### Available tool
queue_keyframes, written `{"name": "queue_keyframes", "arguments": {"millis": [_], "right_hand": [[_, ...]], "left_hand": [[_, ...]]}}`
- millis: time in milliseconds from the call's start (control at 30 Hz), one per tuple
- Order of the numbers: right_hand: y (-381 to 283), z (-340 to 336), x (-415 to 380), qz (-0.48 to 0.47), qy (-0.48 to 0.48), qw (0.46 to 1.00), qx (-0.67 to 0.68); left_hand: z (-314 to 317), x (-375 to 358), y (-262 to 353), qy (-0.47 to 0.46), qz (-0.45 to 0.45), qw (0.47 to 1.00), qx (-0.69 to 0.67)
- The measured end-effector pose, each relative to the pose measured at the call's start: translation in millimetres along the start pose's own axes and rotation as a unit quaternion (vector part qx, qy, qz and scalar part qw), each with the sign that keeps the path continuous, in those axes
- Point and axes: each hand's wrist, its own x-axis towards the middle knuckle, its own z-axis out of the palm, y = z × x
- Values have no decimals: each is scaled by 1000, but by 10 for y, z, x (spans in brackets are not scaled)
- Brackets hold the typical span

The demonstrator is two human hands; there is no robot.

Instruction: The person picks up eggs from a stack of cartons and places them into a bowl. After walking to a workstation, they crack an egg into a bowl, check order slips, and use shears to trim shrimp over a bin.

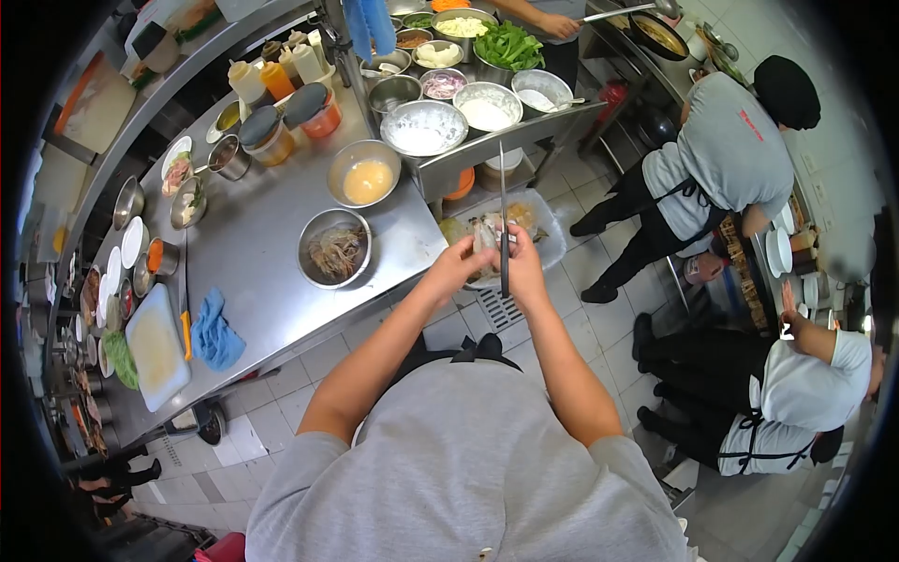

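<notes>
At the far left of your steel counter lies a white cutting board, with a blue cloth just beside it. Further right stands a metal bowl of raw shrimp, and behind it a bowl of yellow batter. Your left hand is curled around a shrimp, pinching it just off the counter's right edge, above a plastic-lined bin of scraps. Your right hand is clenched on a knife, whose blade points upward and touches the shrimp. Beyond it, bowls of white flour crowd the shelf. To the right, a person in a grey shirt bends over, and another in white crouches near the floor.
</notes>
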Motion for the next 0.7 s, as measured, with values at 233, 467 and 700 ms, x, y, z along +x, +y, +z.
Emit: {"name": "queue_keyframes", "arguments": {"millis": [233,467,700], "right_hand": [[-205,-36,128,96,-29,995,-18],[57,-175,-29,-58,-49,984,-162],[106,-237,-909,61,-161,975,-143]], "left_hand": [[-13,-32,83,-77,-77,979,-173],[-160,5,50,101,-55,944,-309],[-292,79,-10,203,57,925,-316]]}}
